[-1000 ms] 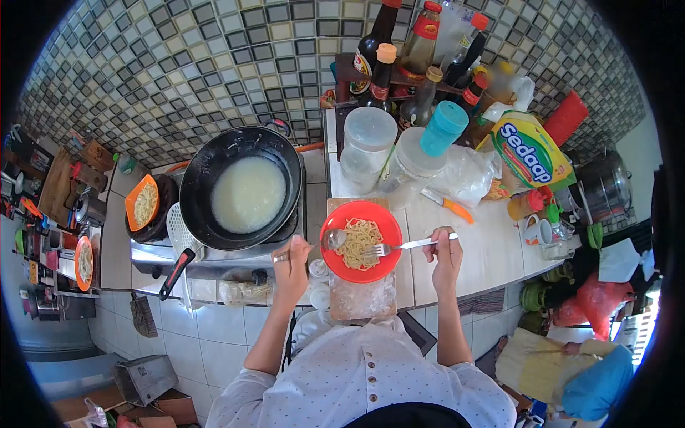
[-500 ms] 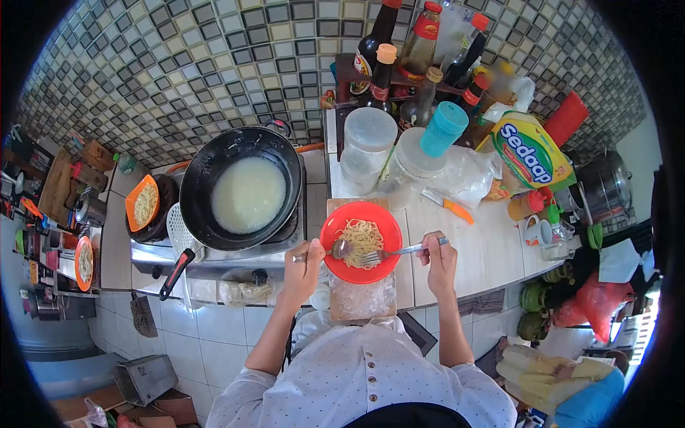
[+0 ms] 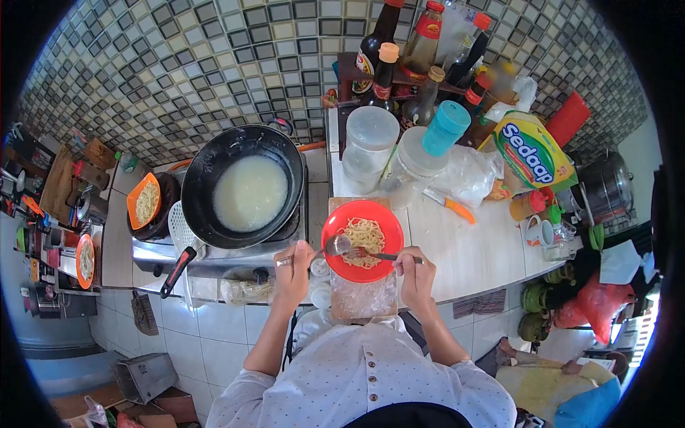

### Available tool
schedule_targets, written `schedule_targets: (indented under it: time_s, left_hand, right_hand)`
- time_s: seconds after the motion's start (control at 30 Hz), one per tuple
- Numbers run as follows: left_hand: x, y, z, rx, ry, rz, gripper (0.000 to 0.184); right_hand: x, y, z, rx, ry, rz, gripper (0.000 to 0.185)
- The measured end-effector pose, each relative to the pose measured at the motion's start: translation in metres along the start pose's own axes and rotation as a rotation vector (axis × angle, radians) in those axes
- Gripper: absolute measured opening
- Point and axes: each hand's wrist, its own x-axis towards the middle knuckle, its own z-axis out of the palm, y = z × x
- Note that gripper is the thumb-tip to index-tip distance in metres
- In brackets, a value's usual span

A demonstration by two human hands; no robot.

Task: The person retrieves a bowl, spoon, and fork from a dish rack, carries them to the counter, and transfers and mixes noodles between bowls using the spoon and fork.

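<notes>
Noodles [image 3: 366, 235] lie in a red plate [image 3: 389, 221] that rests on a wooden board [image 3: 362, 301] right in front of me. My left hand [image 3: 290, 277] is closed around a spoon [image 3: 337, 245], its bowl over the left part of the noodles. From the right, my right hand [image 3: 415, 279] grips a fork [image 3: 386, 257], with the tines down among the noodles close to the spoon. Whether the fork touches the spoon I cannot tell.
On the stove left of the plate sits a black wok [image 3: 196, 192] with cloudy whitish liquid. A slotted spatula [image 3: 180, 227] lies beside it. An orange-handled knife [image 3: 457, 209], lidded jars [image 3: 371, 146] and several bottles stand or lie behind and right. Another person's leg shows at lower right.
My right hand has moved left and slightly down, bringing the fork's tines nearer the spoon. My left hand has shifted slightly left and stays beside the plate.
</notes>
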Motion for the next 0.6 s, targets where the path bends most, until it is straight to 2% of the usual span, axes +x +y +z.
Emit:
schedule_targets:
  time_s: [0.2,0.3,0.37,0.43,0.53,0.6]
  left_hand:
    - [0.001,-0.002,0.010,0.004,-0.045,-0.020,0.039]
    - [0.002,-0.008,0.012,0.025,-0.070,-0.042,0.036]
    - [0.002,-0.012,0.012,0.049,-0.092,-0.054,0.036]
    - [0.003,-0.012,0.010,0.108,-0.105,0.081,0.035]
    - [0.006,0.001,0.007,0.148,-0.140,0.165,0.034]
    - [0.005,0.003,0.006,0.128,-0.111,0.151,0.034]
  right_hand:
    - [0.001,-0.007,-0.005,0.109,0.004,0.076,0.028]
    - [0.002,-0.004,-0.014,0.099,-0.049,0.020,0.028]
    - [0.004,-0.007,-0.019,0.032,0.023,-0.035,0.027]
    - [0.007,-0.010,-0.023,0.033,0.079,-0.012,0.026]
    - [0.009,-0.005,-0.022,0.045,0.137,0.050,0.025]
    - [0.008,-0.001,-0.019,0.057,0.141,0.090,0.025]
